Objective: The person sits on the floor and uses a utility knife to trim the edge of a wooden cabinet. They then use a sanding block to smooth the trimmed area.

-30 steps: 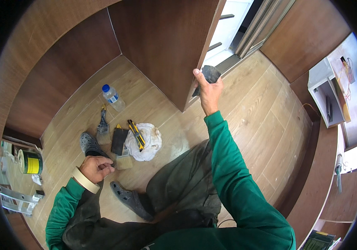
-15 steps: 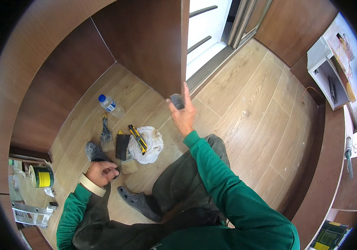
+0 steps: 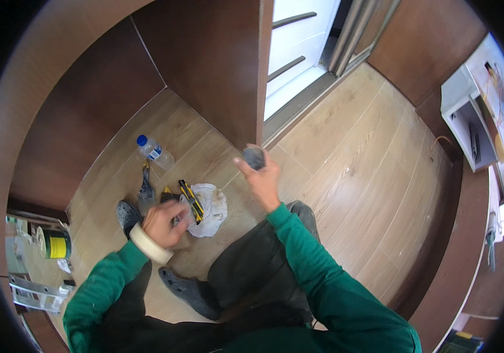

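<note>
Floor-side, left hand (image 3: 161,223) perhaps hides something; right hand (image 3: 261,176) grips grey pad (image 3: 254,157).

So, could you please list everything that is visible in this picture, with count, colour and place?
water bottle: one, clear with blue cap, lying on the floor by the brown panel
scraper tool: one, dark, on the floor below the bottle
utility knife: one, yellow and black, on the cloth
cloth: one, white, crumpled on the floor
tin: one, yellow and black, far left
tape roll: one, beige, around the left wrist
shoes: two, grey, on the floor
left hand: over the tools, what it grips is unclear
right hand: raised, fingers on a small grey object
</note>
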`<move>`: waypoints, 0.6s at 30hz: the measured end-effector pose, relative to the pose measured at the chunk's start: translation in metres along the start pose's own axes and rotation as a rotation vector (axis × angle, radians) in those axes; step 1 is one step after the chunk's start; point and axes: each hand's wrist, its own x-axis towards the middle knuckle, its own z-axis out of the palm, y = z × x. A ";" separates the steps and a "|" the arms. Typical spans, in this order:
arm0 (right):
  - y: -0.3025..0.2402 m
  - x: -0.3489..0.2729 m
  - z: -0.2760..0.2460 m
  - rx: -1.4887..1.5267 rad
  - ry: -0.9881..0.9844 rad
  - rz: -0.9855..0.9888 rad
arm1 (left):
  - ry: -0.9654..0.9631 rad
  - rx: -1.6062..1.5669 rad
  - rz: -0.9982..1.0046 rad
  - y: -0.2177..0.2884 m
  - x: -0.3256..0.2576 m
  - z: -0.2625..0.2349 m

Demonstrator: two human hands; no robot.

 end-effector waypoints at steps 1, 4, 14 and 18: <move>0.003 -0.002 -0.016 0.091 -0.003 0.161 | 0.097 -0.067 0.053 0.010 0.021 0.007; 0.040 -0.003 -0.082 0.270 0.112 0.328 | 0.195 -0.227 -0.030 0.037 0.107 0.054; 0.048 -0.086 -0.150 0.093 0.129 0.267 | 0.664 -0.644 -0.548 0.154 0.244 0.146; 0.060 -0.080 -0.143 0.085 0.131 0.207 | 0.845 -0.628 -0.319 0.199 0.235 0.115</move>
